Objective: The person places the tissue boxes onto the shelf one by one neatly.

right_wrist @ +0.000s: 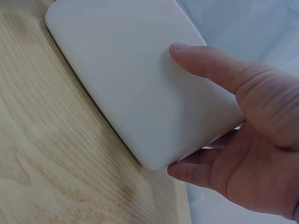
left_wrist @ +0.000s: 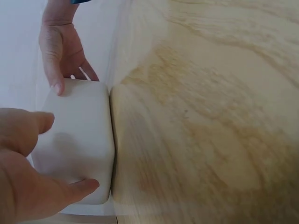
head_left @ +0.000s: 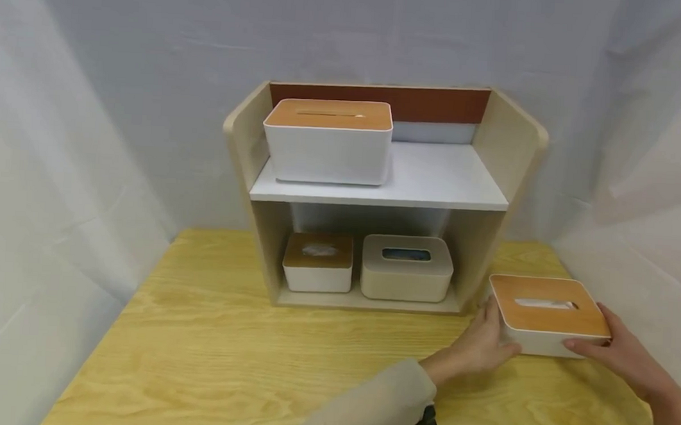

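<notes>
At the right end of the table, a white tissue box (head_left: 547, 342) with an orange-brown wooden lid and a tissue in its slot is held between both hands. My left hand (head_left: 481, 342) grips its left side, the thumb near the lower front edge. On the opposite side my right hand (head_left: 628, 356) holds the right front corner; its thumb lies on the white front face (right_wrist: 121, 84) and the fingers reach round the end. The box bottom sits on or just above the wood, with a thin dark line beneath. Part of the left fingers is hidden behind the box.
A two-tier shelf (head_left: 376, 195) stands left of the held box. Its upper board carries a large white tissue box (head_left: 329, 154) with a wooden lid. Below sit a small brown-lidded box (head_left: 318, 280) and a beige one (head_left: 406, 283). Pale cloth (head_left: 650, 254) hangs close on the right.
</notes>
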The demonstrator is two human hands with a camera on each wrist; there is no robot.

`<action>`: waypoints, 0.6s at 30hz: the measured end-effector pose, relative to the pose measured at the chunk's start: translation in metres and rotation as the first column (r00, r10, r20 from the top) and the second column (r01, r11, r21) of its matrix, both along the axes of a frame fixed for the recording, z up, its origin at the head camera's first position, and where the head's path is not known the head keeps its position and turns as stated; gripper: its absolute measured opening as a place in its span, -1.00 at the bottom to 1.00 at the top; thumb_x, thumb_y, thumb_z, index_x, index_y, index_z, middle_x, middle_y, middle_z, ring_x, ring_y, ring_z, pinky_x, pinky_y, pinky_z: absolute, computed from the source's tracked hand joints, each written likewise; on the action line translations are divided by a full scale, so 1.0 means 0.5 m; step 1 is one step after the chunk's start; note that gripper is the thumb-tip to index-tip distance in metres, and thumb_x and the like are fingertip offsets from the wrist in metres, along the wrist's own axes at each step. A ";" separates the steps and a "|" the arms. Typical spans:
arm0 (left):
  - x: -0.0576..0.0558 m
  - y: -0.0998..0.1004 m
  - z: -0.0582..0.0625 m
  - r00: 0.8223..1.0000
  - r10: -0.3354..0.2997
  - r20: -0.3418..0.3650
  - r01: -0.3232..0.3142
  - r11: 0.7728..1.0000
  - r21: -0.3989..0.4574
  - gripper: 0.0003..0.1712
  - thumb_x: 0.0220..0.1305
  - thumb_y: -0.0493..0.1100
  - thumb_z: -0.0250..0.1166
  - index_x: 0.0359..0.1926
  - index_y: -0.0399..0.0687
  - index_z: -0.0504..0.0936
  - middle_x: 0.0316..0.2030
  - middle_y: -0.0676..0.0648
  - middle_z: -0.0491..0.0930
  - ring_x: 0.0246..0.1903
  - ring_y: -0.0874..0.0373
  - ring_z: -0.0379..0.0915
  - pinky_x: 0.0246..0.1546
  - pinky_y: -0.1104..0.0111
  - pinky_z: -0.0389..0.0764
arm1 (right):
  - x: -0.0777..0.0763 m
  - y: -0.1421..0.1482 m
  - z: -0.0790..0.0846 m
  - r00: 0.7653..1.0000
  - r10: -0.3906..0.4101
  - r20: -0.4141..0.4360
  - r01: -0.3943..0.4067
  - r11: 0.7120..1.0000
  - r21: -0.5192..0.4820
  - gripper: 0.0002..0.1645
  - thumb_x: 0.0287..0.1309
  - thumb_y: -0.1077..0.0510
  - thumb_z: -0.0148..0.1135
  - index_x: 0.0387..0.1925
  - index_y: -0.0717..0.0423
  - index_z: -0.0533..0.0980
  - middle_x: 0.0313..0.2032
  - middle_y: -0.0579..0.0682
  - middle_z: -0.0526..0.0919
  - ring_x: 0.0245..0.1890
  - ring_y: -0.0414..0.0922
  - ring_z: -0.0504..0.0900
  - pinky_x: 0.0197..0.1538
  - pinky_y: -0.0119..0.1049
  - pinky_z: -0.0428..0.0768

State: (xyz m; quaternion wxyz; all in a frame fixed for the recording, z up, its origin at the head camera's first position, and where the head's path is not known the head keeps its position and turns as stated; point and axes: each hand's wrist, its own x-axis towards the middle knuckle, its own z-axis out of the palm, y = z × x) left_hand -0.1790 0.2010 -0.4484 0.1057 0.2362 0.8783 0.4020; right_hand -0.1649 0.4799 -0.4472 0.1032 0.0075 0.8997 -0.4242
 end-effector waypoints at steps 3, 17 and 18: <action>0.001 0.004 -0.003 1.000 0.014 -0.020 -0.014 1.000 -0.002 0.01 0.37 0.04 0.21 0.57 -0.23 -0.17 0.52 -0.25 0.00 0.42 0.04 0.13 0.35 0.41 0.27 | 0.000 0.001 -0.004 1.000 -0.013 -0.019 0.013 1.000 0.012 0.27 0.37 -0.10 0.19 0.48 0.31 -0.55 0.33 0.67 -0.06 0.16 0.46 0.34 -0.22 -0.24 0.62; 0.009 -0.008 0.011 0.999 -0.014 -0.043 0.011 0.999 -0.049 -0.09 0.41 -0.18 0.16 0.57 -0.22 -0.18 0.53 -0.23 -0.04 0.49 0.11 -0.06 0.40 0.44 0.14 | 0.018 -0.014 0.009 0.996 -0.081 -0.023 0.083 0.991 0.107 0.33 0.31 -0.19 0.22 0.47 0.38 -0.50 0.31 0.75 -0.11 0.13 0.53 0.34 -0.27 -0.24 0.62; 0.011 -0.010 0.015 0.999 -0.018 -0.036 0.016 0.999 -0.039 -0.08 0.41 -0.19 0.16 0.57 -0.20 -0.19 0.54 -0.21 -0.06 0.49 0.11 -0.08 0.40 0.43 0.13 | 0.023 -0.014 0.011 0.996 -0.086 -0.028 0.088 0.989 0.121 0.34 0.31 -0.20 0.22 0.47 0.39 -0.51 0.31 0.75 -0.12 0.11 0.53 0.36 -0.26 -0.18 0.63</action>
